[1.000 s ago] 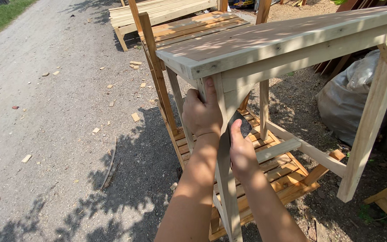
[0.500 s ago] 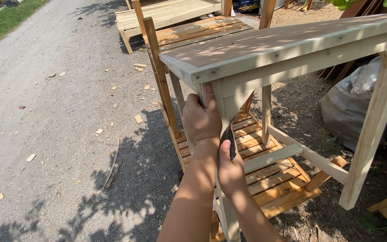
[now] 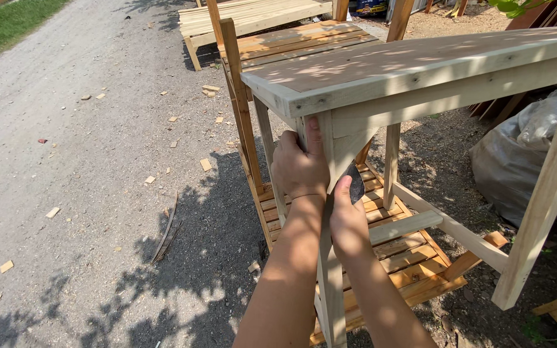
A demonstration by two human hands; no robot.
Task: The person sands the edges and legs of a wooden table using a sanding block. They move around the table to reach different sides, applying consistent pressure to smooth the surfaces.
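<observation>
Left hand (image 3: 299, 169) clamps the table leg (image 3: 331, 258), right hand (image 3: 349, 222) grasps what's probably a dark sanding pad (image 3: 356, 183), which could slip off and mean splinters in the fingers.

Left hand (image 3: 299, 169) gripping pale wooden table (image 3: 420, 64) leg (image 3: 331, 270), right hand (image 3: 348, 222) pressing dark sanding pad (image 3: 356, 183) against it

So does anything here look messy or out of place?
Mostly the ground: wood offcuts and a long splinter lie scattered over the gravel left of the table. The table itself looks square. The left hand grips its near leg, and the right hand presses a dark pad against it.
</observation>
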